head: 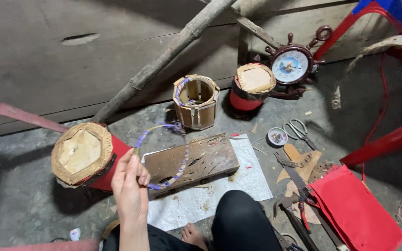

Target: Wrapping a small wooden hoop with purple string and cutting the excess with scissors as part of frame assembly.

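Note:
My left hand [130, 186] is raised over my lap and pinches a thin bamboo strip [184, 158] wrapped in purple ribbon. The strip bends into a hoop above a worn wooden board [210, 155]. Just left of the hand lies a red drum-shaped lantern [82, 155] with an eight-sided paper face edged in bamboo, tilted toward me. My right hand is out of view. My dark-trousered knee [243, 223] and bare foot show at the bottom.
A bare bamboo frame [196, 102] and a second red lantern [252, 86] stand by the plank wall, with a wheel-shaped clock [291, 65]. Scissors [298, 129], a small tin [278, 136], a saw [296, 176], pliers [303, 209] and red paper sheets [357, 209] lie to the right. A pole [164, 58] leans across.

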